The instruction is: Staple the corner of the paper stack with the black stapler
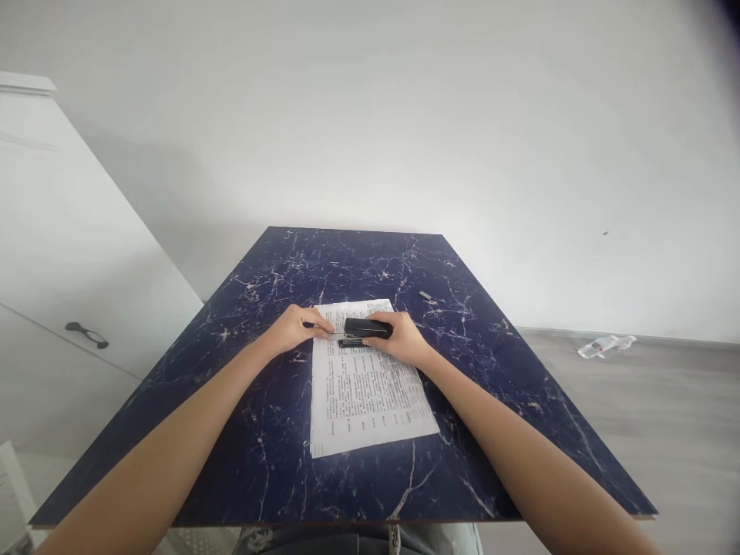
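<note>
A black stapler (368, 328) is over the upper part of some printed paper sheets (370, 393). My right hand (405, 338) wraps round the stapler's right end, thumb on the near side and fingers on the far side. At its left end, my left hand (301, 327) pinches a thin metal piece (338, 336) that sticks out towards the fingertips. Whether this piece is part of the stapler or a staple strip, I cannot tell. The stapler's lower arm shows just beneath its black top.
The dark blue marbled table (277, 478) has a small grey strip-like object (426, 296) lying right of the paper. A white cabinet (69, 231) with a dark handle stands at the left. Crumpled clear plastic (606, 346) lies on the floor by the wall.
</note>
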`<state>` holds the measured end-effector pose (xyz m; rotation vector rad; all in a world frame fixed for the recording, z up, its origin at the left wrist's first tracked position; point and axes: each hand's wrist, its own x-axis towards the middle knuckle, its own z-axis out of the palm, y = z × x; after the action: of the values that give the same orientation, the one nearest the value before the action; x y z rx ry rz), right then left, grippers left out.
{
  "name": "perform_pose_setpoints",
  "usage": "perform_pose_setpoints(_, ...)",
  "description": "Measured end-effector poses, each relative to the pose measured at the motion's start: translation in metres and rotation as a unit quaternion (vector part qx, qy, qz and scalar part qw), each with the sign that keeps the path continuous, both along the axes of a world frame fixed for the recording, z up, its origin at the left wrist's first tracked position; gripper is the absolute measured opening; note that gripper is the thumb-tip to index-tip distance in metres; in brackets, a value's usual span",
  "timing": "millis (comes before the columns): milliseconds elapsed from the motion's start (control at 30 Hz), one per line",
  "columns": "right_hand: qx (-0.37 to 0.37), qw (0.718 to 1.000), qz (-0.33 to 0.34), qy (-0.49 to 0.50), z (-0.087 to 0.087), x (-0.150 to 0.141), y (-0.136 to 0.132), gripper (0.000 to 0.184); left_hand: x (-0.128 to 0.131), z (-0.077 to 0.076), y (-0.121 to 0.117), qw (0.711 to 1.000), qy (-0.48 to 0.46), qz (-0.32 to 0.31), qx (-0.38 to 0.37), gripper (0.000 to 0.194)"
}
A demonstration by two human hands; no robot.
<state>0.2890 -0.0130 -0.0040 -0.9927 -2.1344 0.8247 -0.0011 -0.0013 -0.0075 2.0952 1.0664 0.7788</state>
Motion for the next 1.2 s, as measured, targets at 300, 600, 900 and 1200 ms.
perform_pose_setpoints(300,-0.018,0.999,0.023,0.024,-0.002,-0.007,0.0,0.027,0.033,-0.006,-0.006,0.992,0.025,0.016,0.122,0.013)
perform_pose_setpoints(600,0.036,0.999,0.024,0.0,-0.002,-0.011,-0.003,0.031,0.026,0.002,-0.004,0.987,0.1,0.036,0.124,0.014)
perform_pose_setpoints(900,0.097,0.976,-0.195,-0.005,0.009,0.017,0.008,0.026,0.018,-0.015,-0.014,0.883,0.308,0.339,0.106,0.057)
perform_pose_setpoints(1200,0.102,0.943,-0.302,-0.097,-0.011,0.047,0.032,0.023,0.022,-0.012,-0.012,0.946,0.149,0.27,0.102,0.009)
